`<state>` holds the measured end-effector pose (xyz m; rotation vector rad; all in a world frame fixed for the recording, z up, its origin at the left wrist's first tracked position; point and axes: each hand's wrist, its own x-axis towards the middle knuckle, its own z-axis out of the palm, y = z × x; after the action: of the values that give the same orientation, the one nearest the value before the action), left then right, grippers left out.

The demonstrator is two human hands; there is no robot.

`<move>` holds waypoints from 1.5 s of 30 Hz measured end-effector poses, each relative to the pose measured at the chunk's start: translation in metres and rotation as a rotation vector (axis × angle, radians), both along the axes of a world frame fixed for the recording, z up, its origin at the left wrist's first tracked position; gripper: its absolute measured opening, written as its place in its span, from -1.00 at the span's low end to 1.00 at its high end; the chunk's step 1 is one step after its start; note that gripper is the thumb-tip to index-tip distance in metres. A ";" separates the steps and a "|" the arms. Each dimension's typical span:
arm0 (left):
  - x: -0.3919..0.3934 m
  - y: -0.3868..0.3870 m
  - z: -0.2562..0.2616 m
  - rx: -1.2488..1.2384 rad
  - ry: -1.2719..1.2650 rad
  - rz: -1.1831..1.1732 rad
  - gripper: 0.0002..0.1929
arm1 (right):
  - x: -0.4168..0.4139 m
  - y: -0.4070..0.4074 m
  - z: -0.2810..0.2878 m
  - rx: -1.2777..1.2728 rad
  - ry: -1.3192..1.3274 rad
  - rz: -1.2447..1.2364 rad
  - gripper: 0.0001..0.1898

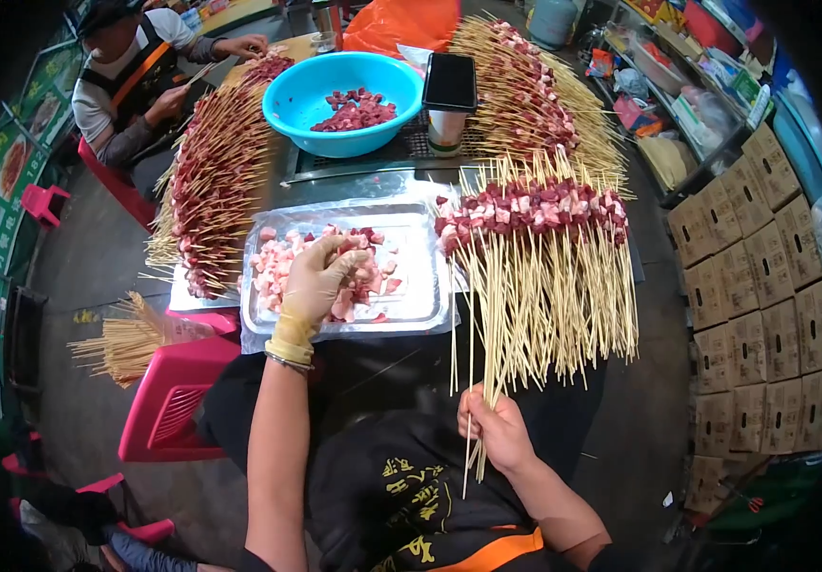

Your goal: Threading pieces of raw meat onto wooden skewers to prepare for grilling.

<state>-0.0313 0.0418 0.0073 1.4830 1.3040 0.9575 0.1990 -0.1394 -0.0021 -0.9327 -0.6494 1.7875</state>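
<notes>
My left hand (319,275), in a thin pale glove, reaches into a metal tray (421,286) lined with clear plastic. Its fingers are bent down among diced pale and red meat (278,261); whether a piece is pinched between them cannot be told. Bare, my right hand (500,429) grips a small bunch of bamboo skewers (491,357) by their lower ends, and one of these sticks out further below the fist. Just beyond and to the right lies a thick row of loaded meat skewers (539,207), with meat near their far ends and bare sticks towards me.
A blue basin (343,143) of diced red meat and a lidded container (448,100) stand behind the tray. Skewer piles (218,171) (525,86) flank them. At far left sits a co-worker (135,86) holding a skewer. A pink chair (175,400) and stacked cartons (754,286) stand either side.
</notes>
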 end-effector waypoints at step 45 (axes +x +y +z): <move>0.022 -0.025 -0.007 -0.187 -1.155 -0.101 -0.70 | -0.034 0.034 -0.007 0.305 -0.510 -0.002 -0.71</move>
<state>-0.0088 0.0169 0.0003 0.6015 0.4334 1.2783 0.1648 -0.1055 -0.0096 -1.1787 -1.2034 1.3953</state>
